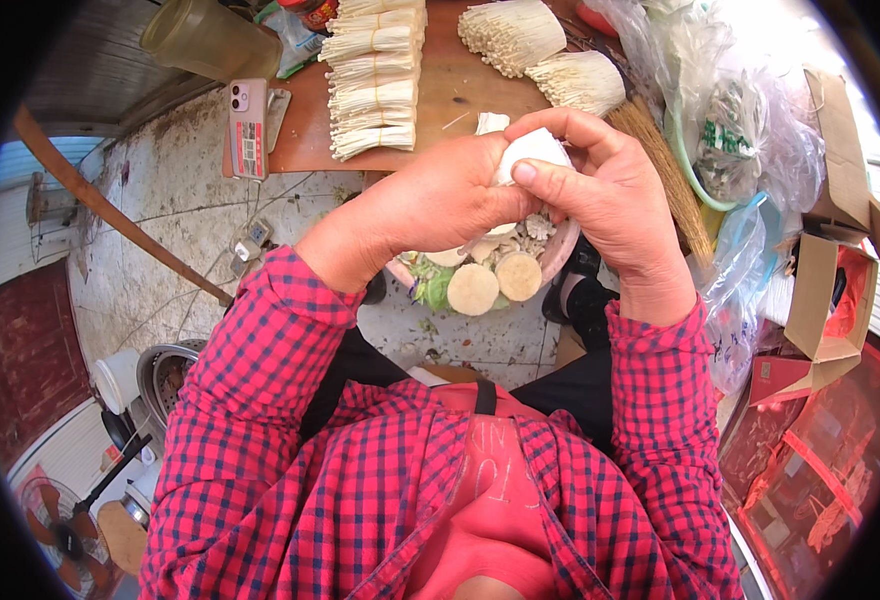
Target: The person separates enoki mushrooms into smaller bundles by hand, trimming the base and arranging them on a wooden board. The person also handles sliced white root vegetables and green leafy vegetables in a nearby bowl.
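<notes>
Both of my hands close around a white bundle, which looks like enoki mushrooms, above a pink basin. My left hand grips it from the left; my right hand presses its thumb on the bundle. Beneath them the basin holds round cut mushroom bases, small scraps and green leaves. On the wooden table a row of banded enoki bundles lies at the left. Two larger enoki clumps rest farther right. A small white piece shows just behind my hands.
A phone lies at the table's left corner near a yellowish plastic container. At the right are a straw broom, plastic bags and an opened cardboard box. A power strip with cords is on the floor.
</notes>
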